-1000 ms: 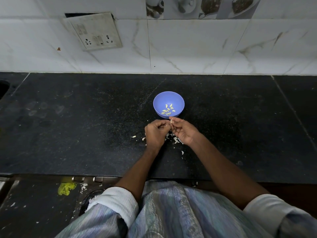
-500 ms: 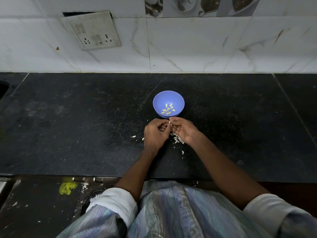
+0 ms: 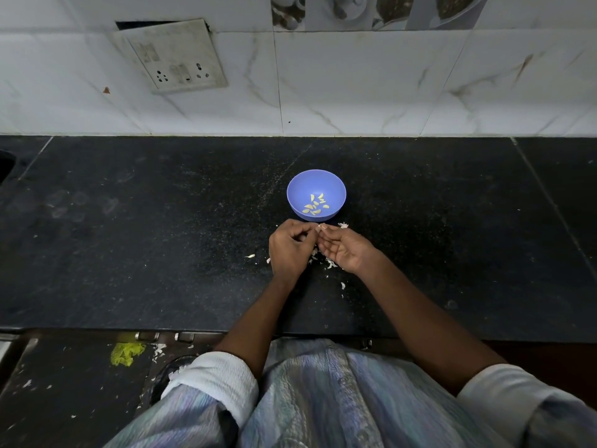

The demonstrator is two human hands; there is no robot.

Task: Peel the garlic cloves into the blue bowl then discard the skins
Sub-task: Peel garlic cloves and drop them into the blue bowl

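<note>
The blue bowl (image 3: 316, 184) stands on the black counter and holds several peeled garlic cloves (image 3: 315, 204). Just in front of it my two hands meet. My left hand (image 3: 290, 248) is curled, fingertips toward the right hand. My right hand (image 3: 347, 247) pinches a small garlic clove (image 3: 322, 226) at its fingertips, the palm turned partly up. White garlic skins (image 3: 329, 262) lie scattered on the counter under and around my hands, with one piece (image 3: 343, 225) beside the bowl. What my left fingers hold is hidden.
The black stone counter (image 3: 161, 237) runs to a white tiled wall with a socket plate (image 3: 174, 56). Its front edge is close to my body. Below on the floor lie a yellow scrap (image 3: 126, 352) and more skin bits.
My hands have stayed in front of the bowl. The right hand has turned its palm more upward and a skin piece now lies beside the bowl.
</note>
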